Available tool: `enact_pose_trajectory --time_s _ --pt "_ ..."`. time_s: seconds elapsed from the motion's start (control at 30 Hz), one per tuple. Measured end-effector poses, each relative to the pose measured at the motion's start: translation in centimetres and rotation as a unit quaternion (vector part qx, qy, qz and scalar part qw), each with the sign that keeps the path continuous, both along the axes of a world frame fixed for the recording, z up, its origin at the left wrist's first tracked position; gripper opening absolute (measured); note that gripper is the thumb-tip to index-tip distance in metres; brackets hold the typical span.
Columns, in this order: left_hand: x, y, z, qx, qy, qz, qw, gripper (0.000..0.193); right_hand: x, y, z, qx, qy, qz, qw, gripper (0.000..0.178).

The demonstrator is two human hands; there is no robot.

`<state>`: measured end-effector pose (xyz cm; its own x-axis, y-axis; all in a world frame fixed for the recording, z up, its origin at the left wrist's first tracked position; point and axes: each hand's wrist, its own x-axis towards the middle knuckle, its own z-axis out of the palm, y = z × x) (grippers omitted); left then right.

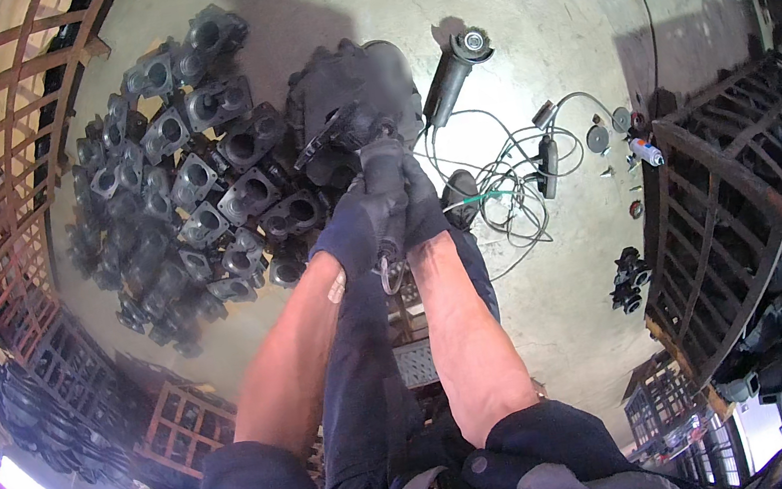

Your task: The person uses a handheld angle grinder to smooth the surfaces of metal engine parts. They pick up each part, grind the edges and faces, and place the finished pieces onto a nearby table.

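Note:
Both my hands wear dark gloves and close around a slim power tool (382, 170) held out in front of me. My left hand (357, 219) grips its body from the left and my right hand (421, 205) grips it from the right. The tool's tip touches a dark metal casting (344, 100) standing on the concrete floor just ahead. What sits between the tip and the casting is hidden by the gloves.
A heap of several dark metal castings (190, 183) covers the floor to the left. An angle grinder (451, 73) lies to the right with tangled cables (514, 186). Small discs and parts (612, 130) lie by a rusty metal crate (729, 204). Another rusty crate (6, 170) stands at far left.

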<state>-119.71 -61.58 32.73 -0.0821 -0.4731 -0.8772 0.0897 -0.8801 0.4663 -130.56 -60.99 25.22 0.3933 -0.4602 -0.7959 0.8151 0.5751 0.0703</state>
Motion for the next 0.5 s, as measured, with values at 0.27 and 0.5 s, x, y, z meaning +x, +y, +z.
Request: enact_pose_trajectory --time_s 0.27,0.5 --pt "-1.3 0.0 0.5 0.049 0.008 0.102 0.994 0.032 0.3 0.2 -2.0 0.05 0.042 -0.005 0.998 0.034" --pt "-0.9 -1.4 1.9 0.081 -0.038 0.02 0.996 0.027 0.2 -0.4 -1.4 0.028 0.047 0.013 0.998 0.031"
